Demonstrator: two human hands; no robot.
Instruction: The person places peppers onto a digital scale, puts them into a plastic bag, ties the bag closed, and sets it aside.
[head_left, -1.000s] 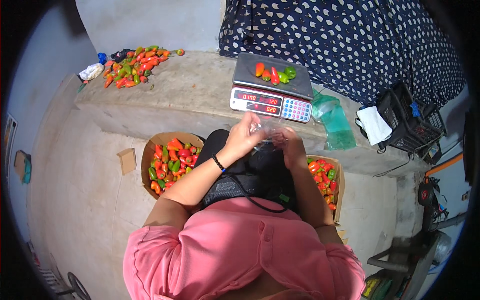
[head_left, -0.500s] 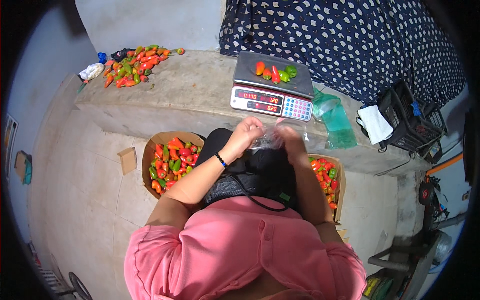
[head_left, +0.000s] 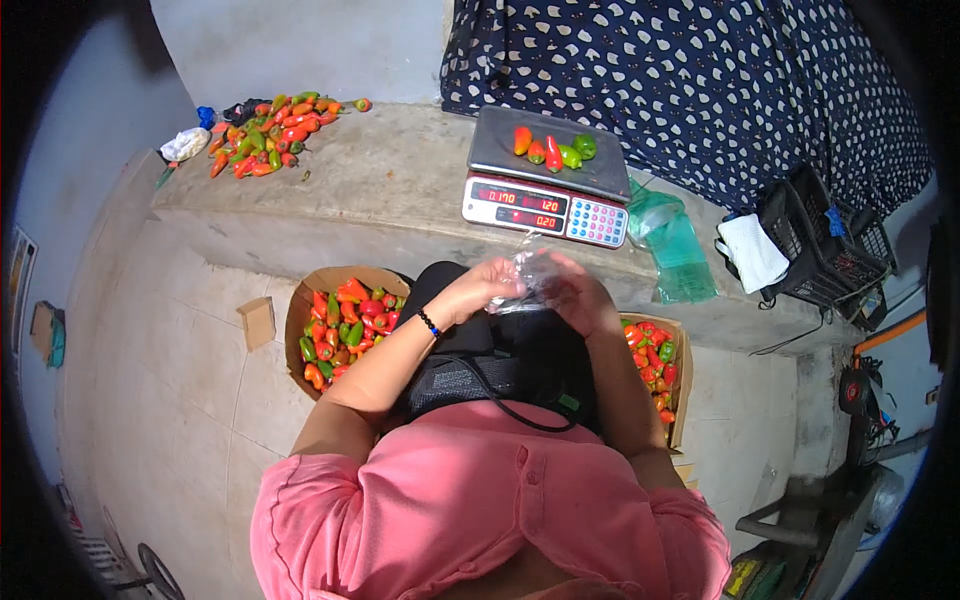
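Above my lap, in front of the ledge, a clear plastic bag is stretched between my two hands. The fingers of my left hand are closed on its left side. On its other side my right hand grips it, its fingertips partly hidden behind the crumpled film. Just beyond them stands a digital scale with red lit displays and a dark platform. Several red, orange and green peppers lie on the platform.
A pile of peppers lies on the concrete ledge, far left. Cardboard boxes of peppers flank my legs. Right of the scale are a green mesh bag, a white cloth and black crates. A patterned curtain hangs behind.
My hands have come slightly nearer to me, and the left one has turned a little. The clear bag is bunched differently between them. The peppers on the scale stay put.
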